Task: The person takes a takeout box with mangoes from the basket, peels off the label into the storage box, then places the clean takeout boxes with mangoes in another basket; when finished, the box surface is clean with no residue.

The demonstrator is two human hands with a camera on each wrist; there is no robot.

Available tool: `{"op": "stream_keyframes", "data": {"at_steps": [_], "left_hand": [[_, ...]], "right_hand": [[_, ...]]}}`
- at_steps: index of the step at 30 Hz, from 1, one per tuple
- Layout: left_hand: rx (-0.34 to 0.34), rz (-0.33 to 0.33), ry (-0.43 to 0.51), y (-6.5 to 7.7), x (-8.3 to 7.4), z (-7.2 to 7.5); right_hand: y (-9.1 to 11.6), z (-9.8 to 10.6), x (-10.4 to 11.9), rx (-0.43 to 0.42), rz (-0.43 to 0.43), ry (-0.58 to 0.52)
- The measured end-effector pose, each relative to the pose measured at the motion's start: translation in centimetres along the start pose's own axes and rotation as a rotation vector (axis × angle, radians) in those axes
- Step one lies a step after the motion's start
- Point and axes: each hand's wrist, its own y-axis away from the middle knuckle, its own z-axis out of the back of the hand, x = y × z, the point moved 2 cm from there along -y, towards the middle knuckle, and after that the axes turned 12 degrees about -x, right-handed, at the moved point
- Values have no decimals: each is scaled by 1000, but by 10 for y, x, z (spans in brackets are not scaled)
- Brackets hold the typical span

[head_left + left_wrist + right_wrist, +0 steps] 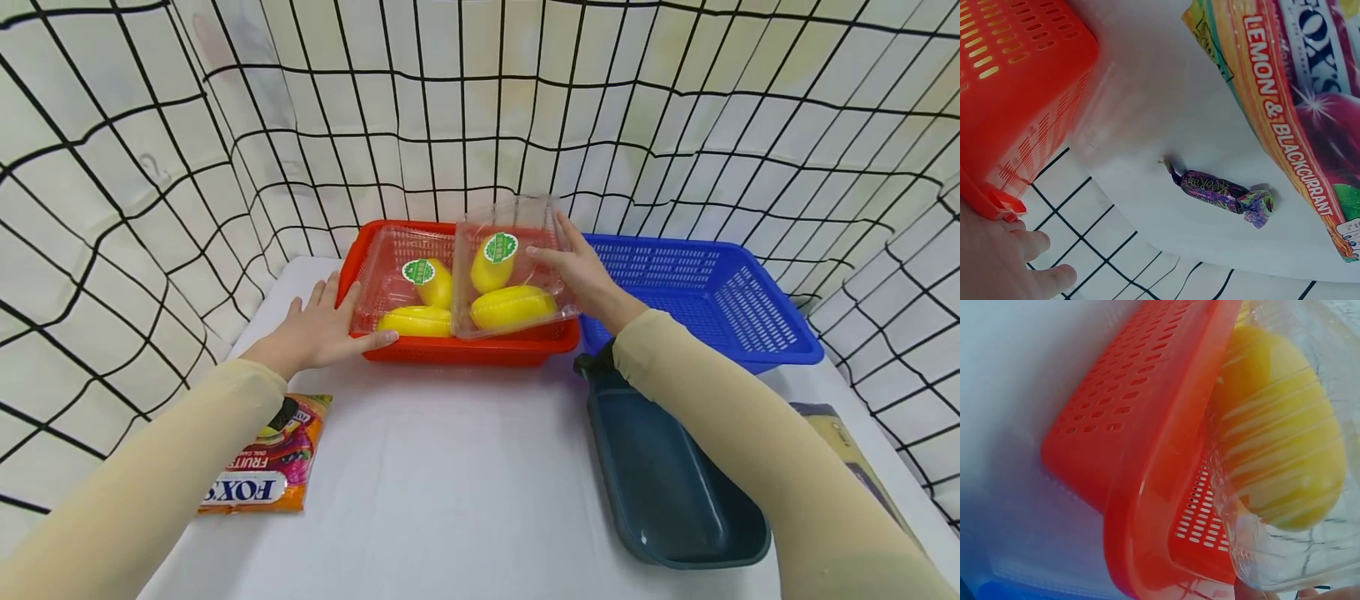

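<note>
Head view: a red basket stands on the white counter, with a black net behind.
Right hand: grasping a clear box by its right edge, thumb on the near face.
Clear box: tilted over the right half of the red basket; the head view shows two yellow fruit and a green sticker in it.
Right wrist view: shows what the head view cannot, the ridged plastic close up, with one fruit pressed near it, and the slotted outer wall of the basket.
Left hand: released, fingers spread at the basket's left rim.
Second box: inside the basket on the left, also with two fruit and a sticker.
Left wrist view: alone shows a wrapped candy near the candy bag, and the bag's words "Lemon & Blackcurrant".
Blue basket: just right of the red one, plain only in the head view.
Dark tray: in front of the blue basket, partly under the right sleeve.
</note>
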Motion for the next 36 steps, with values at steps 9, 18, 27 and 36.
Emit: {"op": "stream_keyframes", "data": {"at_steps": [9, 18, 27, 36], "left_hand": [[4, -1, 12, 2, 1, -2], [8, -6, 10, 1, 3, -3], [-5, 8, 28, -1, 0, 2], [8, 7, 31, -3, 2, 1]], "right_hand": [[25, 8, 4, -53, 233, 180], [65, 21, 21, -72, 315, 114], [138, 29, 10, 119, 181, -194], [198, 23, -55, 274, 93, -129]]}}
